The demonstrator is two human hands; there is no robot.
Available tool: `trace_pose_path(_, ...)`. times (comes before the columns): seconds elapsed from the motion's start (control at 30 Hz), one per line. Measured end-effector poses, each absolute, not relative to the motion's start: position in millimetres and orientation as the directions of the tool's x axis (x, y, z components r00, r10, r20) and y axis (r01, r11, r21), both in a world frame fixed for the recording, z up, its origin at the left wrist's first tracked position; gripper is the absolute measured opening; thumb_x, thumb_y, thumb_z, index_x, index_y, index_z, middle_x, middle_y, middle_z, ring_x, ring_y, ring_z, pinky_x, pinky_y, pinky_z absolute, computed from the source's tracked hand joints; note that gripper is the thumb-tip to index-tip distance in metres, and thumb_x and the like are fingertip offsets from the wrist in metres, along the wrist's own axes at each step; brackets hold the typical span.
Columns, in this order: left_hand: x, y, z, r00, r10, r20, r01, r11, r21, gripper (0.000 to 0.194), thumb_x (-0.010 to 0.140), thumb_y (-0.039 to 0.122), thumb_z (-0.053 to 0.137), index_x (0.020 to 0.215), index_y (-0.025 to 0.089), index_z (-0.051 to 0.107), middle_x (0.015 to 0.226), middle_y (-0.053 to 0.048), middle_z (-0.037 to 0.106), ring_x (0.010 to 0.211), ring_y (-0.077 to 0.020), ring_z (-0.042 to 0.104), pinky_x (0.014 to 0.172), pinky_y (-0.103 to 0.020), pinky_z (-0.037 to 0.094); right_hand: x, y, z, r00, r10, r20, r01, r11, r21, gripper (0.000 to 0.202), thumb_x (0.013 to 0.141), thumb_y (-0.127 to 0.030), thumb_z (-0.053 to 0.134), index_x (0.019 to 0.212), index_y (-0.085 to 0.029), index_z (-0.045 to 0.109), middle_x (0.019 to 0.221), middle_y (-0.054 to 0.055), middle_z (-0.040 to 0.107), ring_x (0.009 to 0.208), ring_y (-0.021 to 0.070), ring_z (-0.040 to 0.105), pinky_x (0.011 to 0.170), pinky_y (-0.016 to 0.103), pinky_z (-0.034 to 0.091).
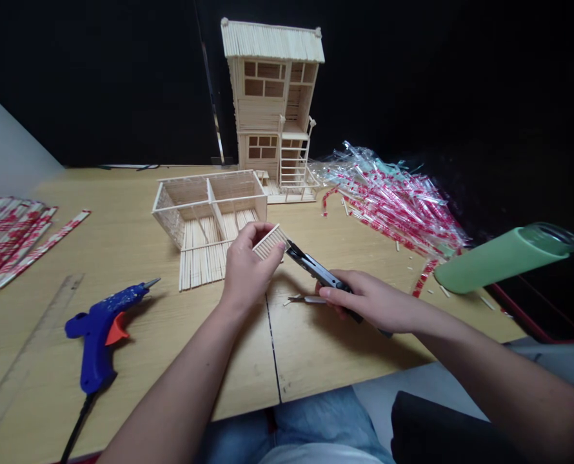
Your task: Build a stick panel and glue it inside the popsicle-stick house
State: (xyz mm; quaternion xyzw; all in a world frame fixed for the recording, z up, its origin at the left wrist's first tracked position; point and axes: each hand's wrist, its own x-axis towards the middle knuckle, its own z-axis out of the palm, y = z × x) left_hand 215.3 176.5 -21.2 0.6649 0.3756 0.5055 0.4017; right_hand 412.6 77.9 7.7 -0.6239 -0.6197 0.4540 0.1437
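Note:
My left hand (pixel 249 264) pinches a small panel of thin wooden sticks (pixel 270 242), laid side by side, between thumb and fingers. In my right hand (pixel 359 296) is a black and silver utility knife (pixel 323 270); its dark tip meets the panel's right edge. Below it a slim silver-ended tool (pixel 306 299) points left from under my right fingers; whether they hold it too I cannot tell. Just behind my left hand stands an open box frame of sticks (pixel 209 193), divided in two, with a stick floor (pixel 197 267) reaching out in front.
A two-storey stick house (pixel 262 109) stands at the back. Red-printed plastic wrappers (pixel 398 200) are heaped right, near a green cylinder (pixel 494 261). At left are wrapped chopsticks (pixel 16 238), a clear ruler (pixel 30 348) and a blue glue gun (pixel 96 341). Stick scraps dot the table (pixel 171 361).

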Motion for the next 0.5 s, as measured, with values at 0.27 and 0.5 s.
trace_pose_path(0.27, 215.1, 177.4, -21.8, 0.210, 0.899, 0.385, 0.114, -0.414, 0.903, 0.019, 0.080, 0.020, 0.069, 0.097, 0.019, 0.062, 0.093, -0.002, 0.068, 0.086, -0.0168, 0.063, 0.082, -0.032, 0.050, 410.0, 77.7, 11.9, -0.157, 0.915, -0.372, 0.674, -0.176, -0.718, 0.037, 0.096, -0.053, 0.048, 0.084, -0.019, 0.054, 0.069, 0.001, 0.062, 0.061, 0.0145, 0.057, 0.057, 0.026, 0.040)
trace_pose_path(0.5, 215.4, 176.5, -20.3, 0.212, 0.901, 0.378, 0.115, -0.407, 0.906, 0.018, 0.080, 0.020, 0.069, 0.096, 0.020, 0.061, 0.090, -0.001, 0.068, 0.081, -0.0163, 0.063, 0.075, -0.030, 0.051, 409.1, 77.6, 13.0, -0.159, 0.919, -0.361, 0.684, -0.161, -0.711, 0.039, 0.096, -0.053, 0.047, 0.080, -0.018, 0.055, 0.067, 0.002, 0.063, 0.059, 0.0140, 0.056, 0.057, 0.026, 0.038)
